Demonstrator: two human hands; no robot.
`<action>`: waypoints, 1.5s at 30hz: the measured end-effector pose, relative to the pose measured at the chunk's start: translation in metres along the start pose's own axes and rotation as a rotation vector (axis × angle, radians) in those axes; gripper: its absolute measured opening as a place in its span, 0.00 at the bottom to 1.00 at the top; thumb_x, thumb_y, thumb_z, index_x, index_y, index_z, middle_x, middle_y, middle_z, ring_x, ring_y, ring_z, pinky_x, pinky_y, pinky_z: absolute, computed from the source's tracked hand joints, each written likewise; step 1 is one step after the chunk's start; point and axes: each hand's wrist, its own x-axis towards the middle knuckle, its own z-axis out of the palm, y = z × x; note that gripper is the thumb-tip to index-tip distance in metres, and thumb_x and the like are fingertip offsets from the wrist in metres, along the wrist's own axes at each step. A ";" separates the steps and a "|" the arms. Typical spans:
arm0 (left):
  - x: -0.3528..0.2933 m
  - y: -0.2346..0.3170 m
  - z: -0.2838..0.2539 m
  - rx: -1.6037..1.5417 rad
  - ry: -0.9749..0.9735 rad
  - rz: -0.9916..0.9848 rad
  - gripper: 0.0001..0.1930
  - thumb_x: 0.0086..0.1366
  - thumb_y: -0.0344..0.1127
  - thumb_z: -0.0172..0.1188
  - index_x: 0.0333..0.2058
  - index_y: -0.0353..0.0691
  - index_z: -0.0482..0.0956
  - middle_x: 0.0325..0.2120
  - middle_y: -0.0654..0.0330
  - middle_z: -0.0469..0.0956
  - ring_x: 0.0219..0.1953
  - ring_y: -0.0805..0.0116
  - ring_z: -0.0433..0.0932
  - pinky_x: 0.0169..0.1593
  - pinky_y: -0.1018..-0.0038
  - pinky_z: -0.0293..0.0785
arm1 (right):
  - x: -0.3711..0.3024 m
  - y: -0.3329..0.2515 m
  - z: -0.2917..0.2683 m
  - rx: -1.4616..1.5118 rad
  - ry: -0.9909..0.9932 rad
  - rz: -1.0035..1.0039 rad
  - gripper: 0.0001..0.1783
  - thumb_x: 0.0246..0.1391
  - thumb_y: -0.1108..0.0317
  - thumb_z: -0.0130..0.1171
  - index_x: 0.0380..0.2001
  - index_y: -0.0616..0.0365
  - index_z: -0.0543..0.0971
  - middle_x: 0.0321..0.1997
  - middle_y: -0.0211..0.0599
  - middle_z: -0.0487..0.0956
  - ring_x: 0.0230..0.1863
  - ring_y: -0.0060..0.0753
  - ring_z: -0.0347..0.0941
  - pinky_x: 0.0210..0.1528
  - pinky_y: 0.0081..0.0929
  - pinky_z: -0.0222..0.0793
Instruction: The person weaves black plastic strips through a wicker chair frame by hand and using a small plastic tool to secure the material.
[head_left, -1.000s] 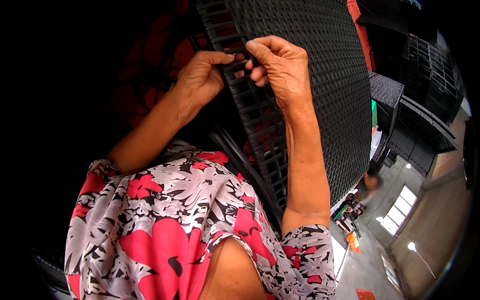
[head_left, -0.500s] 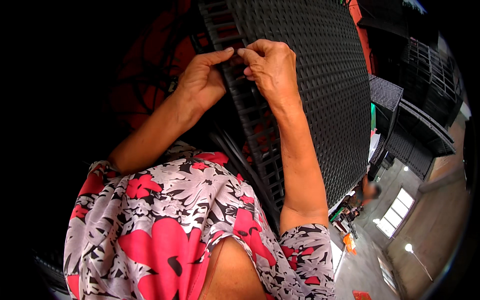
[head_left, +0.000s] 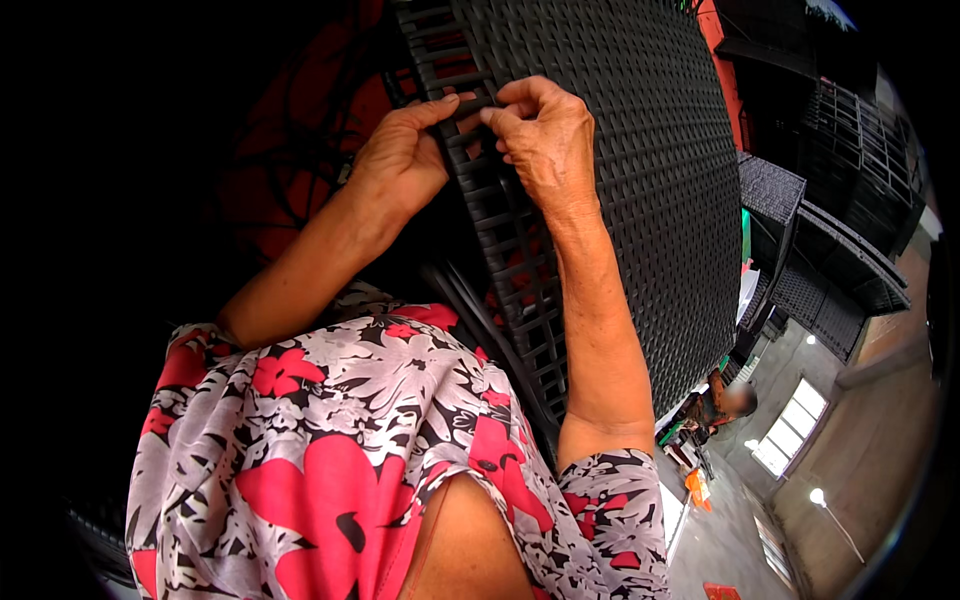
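A black woven wicker panel (head_left: 640,190) stands in front of me, its left border an open lattice of strands (head_left: 510,255). My left hand (head_left: 400,160) grips this border, thumb on top and fingers passing behind, where they partly show through the gaps. Close beside it, my right hand (head_left: 548,135) is bent over the panel, thumb and forefinger closed at a short black strand (head_left: 478,104) that runs between the two hands. The exact fingertip contact is hard to see against the dark weave.
Loose dark strands hang before a red surface (head_left: 330,130) on the left, mostly in shadow. Further right stand other dark woven pieces (head_left: 825,290) and a metal-barred frame (head_left: 870,130). Another person (head_left: 735,400) is in the background, near an orange item (head_left: 698,490).
My right fingertips have shifted slightly right, away from the left thumb, and a dark strand now shows between the hands. My left hand stays nearly still. The background person has moved slightly.
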 end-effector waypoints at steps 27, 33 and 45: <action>0.039 0.027 -0.024 0.007 -0.259 0.073 0.14 0.59 0.20 0.58 0.45 0.31 0.74 0.41 0.52 0.78 0.46 0.62 0.77 0.57 0.66 0.71 | 0.037 -0.025 0.003 0.258 -0.149 0.107 0.11 0.49 0.78 0.55 0.34 0.76 0.81 0.23 0.46 0.81 0.21 0.26 0.79 0.23 0.21 0.78; 0.039 0.026 -0.023 -0.010 -0.334 0.096 0.13 0.57 0.17 0.57 0.41 0.33 0.76 0.40 0.56 0.79 0.45 0.64 0.78 0.55 0.69 0.73 | 0.049 -0.044 0.000 -0.002 -0.263 0.184 0.10 0.46 0.78 0.54 0.27 0.76 0.81 0.19 0.47 0.80 0.20 0.30 0.79 0.22 0.24 0.79; 0.029 0.018 -0.010 -0.140 -0.196 0.093 0.18 0.57 0.15 0.54 0.46 0.35 0.73 0.42 0.56 0.78 0.46 0.63 0.77 0.56 0.65 0.74 | 0.064 -0.025 0.015 -0.181 -0.104 -0.111 0.10 0.40 0.73 0.67 0.25 0.67 0.78 0.21 0.52 0.80 0.25 0.48 0.80 0.32 0.37 0.78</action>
